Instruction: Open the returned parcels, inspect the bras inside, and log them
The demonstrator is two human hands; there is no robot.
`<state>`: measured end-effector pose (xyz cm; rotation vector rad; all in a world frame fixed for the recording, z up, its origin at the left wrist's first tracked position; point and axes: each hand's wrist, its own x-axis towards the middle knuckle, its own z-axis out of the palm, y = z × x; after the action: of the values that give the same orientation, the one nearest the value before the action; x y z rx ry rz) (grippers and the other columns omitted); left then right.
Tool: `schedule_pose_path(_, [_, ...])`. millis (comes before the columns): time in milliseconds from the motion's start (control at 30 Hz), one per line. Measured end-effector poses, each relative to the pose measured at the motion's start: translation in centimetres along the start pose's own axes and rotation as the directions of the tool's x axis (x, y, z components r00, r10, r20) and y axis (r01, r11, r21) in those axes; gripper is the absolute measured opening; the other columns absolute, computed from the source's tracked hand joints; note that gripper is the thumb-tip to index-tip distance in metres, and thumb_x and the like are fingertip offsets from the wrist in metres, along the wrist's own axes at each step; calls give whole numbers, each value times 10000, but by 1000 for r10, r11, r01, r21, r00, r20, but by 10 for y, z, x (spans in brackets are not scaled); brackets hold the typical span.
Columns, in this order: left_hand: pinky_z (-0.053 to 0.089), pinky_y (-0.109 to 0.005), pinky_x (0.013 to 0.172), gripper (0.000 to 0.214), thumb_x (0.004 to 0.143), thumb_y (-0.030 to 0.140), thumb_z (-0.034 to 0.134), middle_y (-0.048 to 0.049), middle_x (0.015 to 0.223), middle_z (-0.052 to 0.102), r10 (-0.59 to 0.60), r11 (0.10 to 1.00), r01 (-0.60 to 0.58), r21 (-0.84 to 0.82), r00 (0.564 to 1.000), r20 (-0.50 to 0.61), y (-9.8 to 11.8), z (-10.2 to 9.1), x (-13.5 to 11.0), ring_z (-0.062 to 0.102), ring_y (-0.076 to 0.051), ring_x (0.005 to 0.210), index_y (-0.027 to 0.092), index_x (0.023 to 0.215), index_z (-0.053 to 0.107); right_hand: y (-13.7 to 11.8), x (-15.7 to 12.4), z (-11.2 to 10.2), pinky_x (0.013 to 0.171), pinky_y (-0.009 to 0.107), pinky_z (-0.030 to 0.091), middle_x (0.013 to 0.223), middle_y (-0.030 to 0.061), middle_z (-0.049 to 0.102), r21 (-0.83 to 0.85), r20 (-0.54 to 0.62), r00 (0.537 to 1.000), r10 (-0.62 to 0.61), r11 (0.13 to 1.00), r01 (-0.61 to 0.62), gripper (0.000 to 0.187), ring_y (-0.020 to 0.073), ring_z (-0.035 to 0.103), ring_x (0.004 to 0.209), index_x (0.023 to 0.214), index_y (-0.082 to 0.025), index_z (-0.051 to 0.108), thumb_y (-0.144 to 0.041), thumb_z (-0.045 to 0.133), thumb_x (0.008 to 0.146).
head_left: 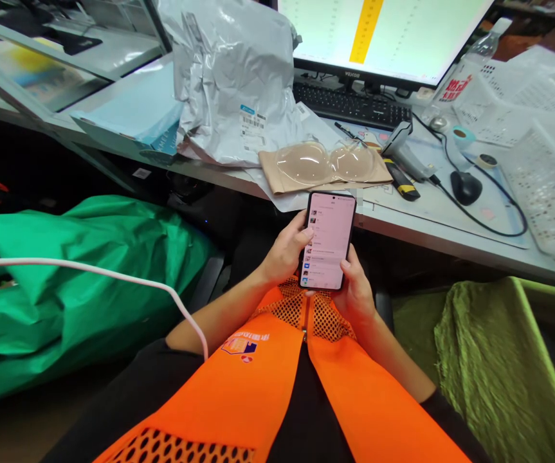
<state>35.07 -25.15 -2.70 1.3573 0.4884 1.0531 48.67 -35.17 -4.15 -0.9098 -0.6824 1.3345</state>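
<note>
The phone [330,239] is held upright in the air just below the counter's [455,239] front edge, over the person's lap and the orange vest [258,386]. Both hands are closed on it. The left hand [284,251] wraps its left edge with the thumb lying over the lit screen. The right hand [354,292] cradles the lower right corner from beneath.

The phone looks light, thin and rigid, with a smooth glass face that is likely slippery and would crack if dropped. The long side edges give the surest hold, since fingers there stay off the screen.

On the counter just past the phone's top lies a bra [328,167] with clear cups, at the front edge. A grey mailer [231,77] sits behind it to the left, and a scanner [402,154] and mouse [465,186] to the right. A keyboard [349,106] lies further back, under a monitor [378,32]. A green bag [65,289] fills the floor on the left, with a white cable [113,273] running across it toward the person's left arm. Nothing stands between the hands and the phone.
</note>
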Motion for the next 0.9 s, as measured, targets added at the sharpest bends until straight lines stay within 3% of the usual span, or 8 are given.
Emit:
schedule_pose_path(133, [551, -375, 963, 559, 1052, 646, 570, -89, 1113, 804, 52, 970, -44, 238, 998, -27, 22, -15, 14, 729, -269, 1053, 192, 1321, 756, -12, 2, -4, 736, 495, 724, 1264, 46, 739, 50, 67, 998, 18, 999, -21, 476, 299, 785, 1011, 1313, -330, 550, -541, 718, 921])
schedule_pose_path(233, [550, -391, 936, 624, 1045, 714, 539, -73, 995, 807, 170, 884, -99, 457, 979, -115, 48, -45, 49, 733, -240, 936, 189, 1303, 755, -26, 4, -7, 722, 545, 710, 1239, 50, 750, 59, 166, 985, 44, 997, -54, 501, 330, 791, 1017, 1309, -345, 519, -592, 707, 916])
schedule_pose_path(300, [500, -417, 1057, 648, 1049, 733, 520, -72, 1100, 799, 305, 752, -143, 643, 941, -148, 63, -77, 85, 707, -238, 1048, 185, 1319, 734, -35, 6, -10, 786, 603, 697, 1277, 58, 744, 69, 208, 976, 65, 994, -81, 523, 347, 782, 1073, 1328, -352, 504, -578, 714, 905])
schedule_pose_path(367, [358, -457, 1226, 674, 1014, 726, 609, -86, 1332, 741, 362, 546, -94, 832, 922, -134, 69, -114, 123, 603, -253, 1263, 150, 1352, 699, -43, 8, -13, 867, 655, 673, 1380, 63, 711, 90, 233, 970, 74, 991, -97, 586, 349, 772, 1116, 1379, -362, 493, -512, 747, 873])
schedule_pose_path(433, [113, -512, 1334, 731, 991, 692, 676, -81, 1600, 567, 316, 376, 30, 926, 935, -158, 66, -148, 154, 369, -267, 1480, 110, 1428, 617, -48, 10, -15, 942, 682, 644, 1502, 64, 647, 97, 265, 962, 70, 990, -99, 710, 340, 760, 1154, 1455, -377, 471, -403, 788, 820])
schedule_pose_path(500, [-35, -539, 1328, 717, 1031, 622, 660, -58, 1719, 423, 220, 304, 135, 943, 953, -208, 56, -175, 172, 197, -252, 1539, 79, 1482, 534, -51, 13, -18, 989, 692, 622, 1570, 70, 598, 76, 304, 950, 63, 993, -90, 855, 335, 748, 1188, 1524, -393, 437, -314, 824, 766])
schedule_pose_path(700, [16, -410, 1284, 615, 1049, 475, 696, -19, 1641, 529, 61, 255, 246, 935, 961, -269, 23, -207, 180, 268, -185, 1407, 51, 1466, 537, -52, 18, -23, 1010, 709, 611, 1628, 82, 542, 1, 317, 946, 69, 997, -73, 935, 354, 715, 1274, 1563, -418, 410, -304, 886, 766])
schedule_pose_path(900, [164, -321, 1186, 603, 1028, 441, 736, -48, 1501, 641, 14, 260, 309, 915, 946, -323, 25, -213, 190, 399, -174, 1196, 36, 1444, 574, -57, 20, -17, 973, 712, 631, 1538, 90, 627, 25, 333, 942, 38, 998, -50, 921, 365, 733, 1237, 1546, -391, 410, -304, 868, 751])
